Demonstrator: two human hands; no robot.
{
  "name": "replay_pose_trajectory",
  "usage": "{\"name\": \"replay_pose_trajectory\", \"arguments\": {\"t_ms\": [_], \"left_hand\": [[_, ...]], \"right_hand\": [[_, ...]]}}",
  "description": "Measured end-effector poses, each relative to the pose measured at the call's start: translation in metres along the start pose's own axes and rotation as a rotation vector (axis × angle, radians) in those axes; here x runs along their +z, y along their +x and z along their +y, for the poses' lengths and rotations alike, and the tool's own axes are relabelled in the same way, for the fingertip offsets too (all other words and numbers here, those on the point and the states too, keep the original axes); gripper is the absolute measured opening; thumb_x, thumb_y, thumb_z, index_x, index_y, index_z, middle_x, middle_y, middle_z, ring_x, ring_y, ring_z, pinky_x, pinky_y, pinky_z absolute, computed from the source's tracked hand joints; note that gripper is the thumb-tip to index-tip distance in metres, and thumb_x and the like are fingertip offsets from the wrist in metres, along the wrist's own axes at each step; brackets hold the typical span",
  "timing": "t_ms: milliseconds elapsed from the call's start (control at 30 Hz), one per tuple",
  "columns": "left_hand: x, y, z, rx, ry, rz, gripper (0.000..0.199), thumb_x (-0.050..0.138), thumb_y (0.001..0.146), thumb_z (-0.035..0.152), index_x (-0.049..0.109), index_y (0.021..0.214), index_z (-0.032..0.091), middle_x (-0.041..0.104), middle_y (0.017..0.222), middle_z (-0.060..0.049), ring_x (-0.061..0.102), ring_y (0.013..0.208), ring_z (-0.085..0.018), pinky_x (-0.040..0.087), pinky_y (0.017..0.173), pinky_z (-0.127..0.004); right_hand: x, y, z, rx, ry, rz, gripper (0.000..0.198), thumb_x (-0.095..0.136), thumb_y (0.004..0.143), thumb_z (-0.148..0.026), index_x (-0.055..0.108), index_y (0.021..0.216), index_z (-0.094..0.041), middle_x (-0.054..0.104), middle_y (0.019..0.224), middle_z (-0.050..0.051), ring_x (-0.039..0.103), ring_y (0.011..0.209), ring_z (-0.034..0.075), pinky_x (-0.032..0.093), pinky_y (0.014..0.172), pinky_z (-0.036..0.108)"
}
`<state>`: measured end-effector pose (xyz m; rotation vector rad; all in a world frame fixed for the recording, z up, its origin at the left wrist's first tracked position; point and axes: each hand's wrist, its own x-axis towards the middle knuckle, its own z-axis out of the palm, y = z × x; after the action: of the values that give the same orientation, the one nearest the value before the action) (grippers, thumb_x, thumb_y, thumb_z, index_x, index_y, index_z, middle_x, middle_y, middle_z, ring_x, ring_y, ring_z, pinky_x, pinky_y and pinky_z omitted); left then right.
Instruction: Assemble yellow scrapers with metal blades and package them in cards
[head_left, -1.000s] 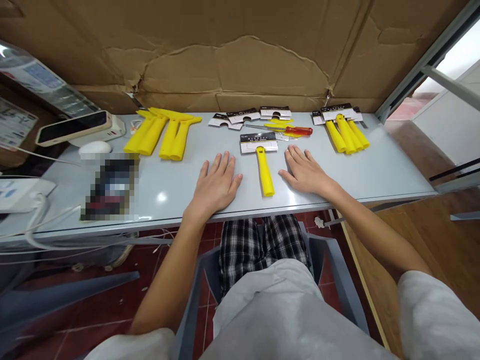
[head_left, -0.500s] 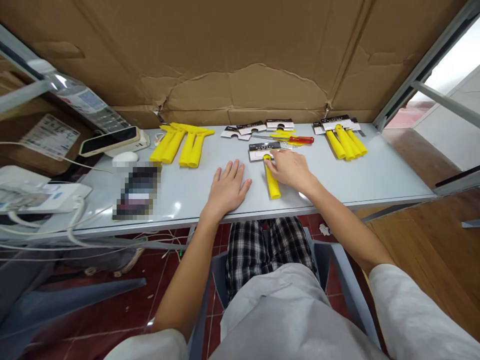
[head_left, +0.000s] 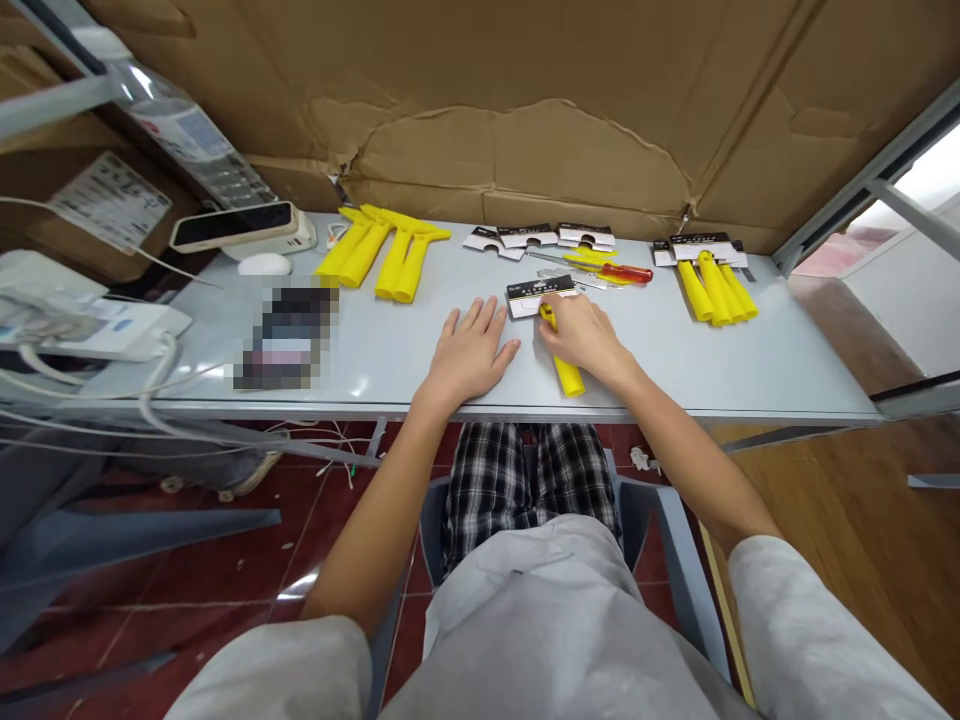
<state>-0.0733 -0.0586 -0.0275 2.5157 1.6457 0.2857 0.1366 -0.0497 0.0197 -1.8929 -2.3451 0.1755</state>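
Observation:
My left hand [head_left: 472, 352] lies flat on the grey table, palm down with fingers spread, and holds nothing. To its right, my right hand [head_left: 581, 332] is closed around the upper part of a yellow scraper [head_left: 570, 378], whose round handle points toward me. A black-and-white header card [head_left: 534, 296] is at the scraper's head, partly under my fingers. Just behind are a red-handled screwdriver [head_left: 627, 273] and some loose yellow and metal pieces. Several more header cards [head_left: 527, 236] lie at the back.
Carded yellow scrapers [head_left: 716, 290] are grouped at the right; uncarded yellow T-shaped handles [head_left: 405, 262] lie at the left. Farther left are a phone [head_left: 232, 226], a white mouse [head_left: 264, 265], a power strip [head_left: 127, 325] with cables, and a water bottle [head_left: 187, 135]. Cardboard [head_left: 510, 150] walls the back.
The camera view has shifted. The scraper under my right hand is turned slightly, its handle end swung to the right, and the card is tilted more. My left hand stays flat.

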Motion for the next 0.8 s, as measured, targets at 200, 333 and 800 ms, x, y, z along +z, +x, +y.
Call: {"name": "replay_pose_trajectory", "arguments": {"t_ms": [200,333,800], "left_hand": [[-0.001,-0.002,0.0,-0.01,-0.015,0.002,0.075,0.03,0.117,0.051,0.042,0.179,0.01,0.032,0.19,-0.017,0.026,0.178,-0.036,0.014,0.143,-0.057],[-0.001,-0.001,-0.002,-0.002,-0.012,-0.007,0.077,0.029,0.117,0.051,0.042,0.178,0.007,0.031,0.19,-0.019,0.025,0.178,-0.037,0.013,0.143,-0.058],[0.006,0.0,-0.009,0.018,0.045,0.011,0.082,0.024,0.115,0.052,0.043,0.176,0.001,0.033,0.188,-0.023,0.028,0.176,-0.041,0.019,0.142,-0.062]], "right_hand": [[-0.008,-0.025,-0.002,-0.036,0.048,0.021,0.05,0.043,0.108,-0.028,0.064,0.152,-0.016,0.076,0.135,0.021,0.073,0.118,0.039,0.056,0.097,0.046],[-0.011,-0.039,0.012,-0.026,0.04,0.044,0.05,0.044,0.109,-0.03,0.064,0.153,-0.015,0.076,0.134,0.021,0.073,0.116,0.037,0.054,0.096,0.045],[-0.085,-0.006,0.188,0.323,-0.173,0.273,0.048,0.057,0.104,-0.026,0.069,0.146,-0.007,0.074,0.132,0.026,0.068,0.129,0.041,0.05,0.11,0.051]]}}
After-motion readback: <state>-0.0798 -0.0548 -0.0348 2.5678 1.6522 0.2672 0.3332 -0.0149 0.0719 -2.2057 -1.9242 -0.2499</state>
